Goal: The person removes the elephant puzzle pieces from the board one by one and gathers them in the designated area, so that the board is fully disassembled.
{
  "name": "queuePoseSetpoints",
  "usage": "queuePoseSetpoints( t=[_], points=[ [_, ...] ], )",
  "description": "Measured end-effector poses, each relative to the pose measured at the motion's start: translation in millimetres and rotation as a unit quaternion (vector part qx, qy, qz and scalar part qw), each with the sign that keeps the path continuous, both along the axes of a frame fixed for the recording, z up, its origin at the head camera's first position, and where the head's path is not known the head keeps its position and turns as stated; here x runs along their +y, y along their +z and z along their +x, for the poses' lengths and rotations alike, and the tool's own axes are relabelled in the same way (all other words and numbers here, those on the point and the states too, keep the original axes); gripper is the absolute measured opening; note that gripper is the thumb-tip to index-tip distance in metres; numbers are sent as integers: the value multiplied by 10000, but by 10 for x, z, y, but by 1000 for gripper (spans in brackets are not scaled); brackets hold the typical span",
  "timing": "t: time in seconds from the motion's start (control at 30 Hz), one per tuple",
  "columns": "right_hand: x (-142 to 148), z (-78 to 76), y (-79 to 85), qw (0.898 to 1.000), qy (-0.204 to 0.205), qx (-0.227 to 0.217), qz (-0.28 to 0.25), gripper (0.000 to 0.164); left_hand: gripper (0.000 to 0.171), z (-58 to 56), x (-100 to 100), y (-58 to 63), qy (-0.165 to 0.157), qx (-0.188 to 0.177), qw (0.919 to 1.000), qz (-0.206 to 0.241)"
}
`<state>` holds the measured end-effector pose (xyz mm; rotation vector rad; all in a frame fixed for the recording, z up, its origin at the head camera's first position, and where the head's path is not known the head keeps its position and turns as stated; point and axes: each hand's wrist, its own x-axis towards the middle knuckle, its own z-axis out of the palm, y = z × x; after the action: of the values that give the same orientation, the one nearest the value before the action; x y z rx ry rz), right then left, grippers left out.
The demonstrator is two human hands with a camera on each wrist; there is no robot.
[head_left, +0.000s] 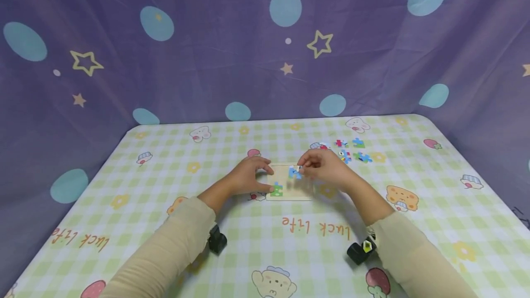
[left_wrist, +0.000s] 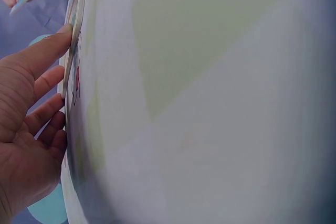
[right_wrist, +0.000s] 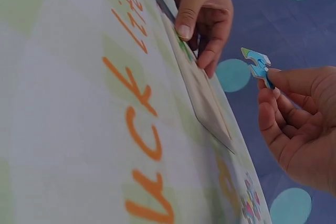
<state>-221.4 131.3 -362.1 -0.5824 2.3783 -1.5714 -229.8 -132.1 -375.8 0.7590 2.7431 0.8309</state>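
Observation:
My right hand pinches a blue jigsaw piece between thumb and fingertips. It holds the piece raised over the right half of a pale wooden puzzle board. A green jigsaw piece lies at the board's near left corner. My left hand rests along the board's left side, thumb touching by the green piece and the other fingers at the far left edge. In the left wrist view, the left hand shows its thumb and fingers spread against the board's edge.
Several loose jigsaw pieces lie on the table to the right, beyond my right hand. A checked tablecloth with printed cartoons covers the table. A purple curtain hangs behind it.

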Motion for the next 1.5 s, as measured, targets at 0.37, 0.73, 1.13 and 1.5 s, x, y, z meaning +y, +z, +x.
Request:
queuePoseSetpoints(
  t=[0.37, 0.73, 1.13, 1.5],
  points=[
    [286, 42, 26, 9990, -192, -307, -270, 15, 36, 4, 6, 9, 15, 6, 10000, -33],
    [540, 99, 41, 9974, -430, -432, -392, 20, 37, 3, 4, 14, 43, -40, 10000, -54],
    [808, 51, -36, 9958, -825, -395, 6, 23, 37, 10, 7, 13, 66, -58, 10000, -36],
    [1039, -28, -143, 9928, -961, -633, 338, 23, 36, 23, 11, 28, 48, -64, 10000, 9]
  ],
)
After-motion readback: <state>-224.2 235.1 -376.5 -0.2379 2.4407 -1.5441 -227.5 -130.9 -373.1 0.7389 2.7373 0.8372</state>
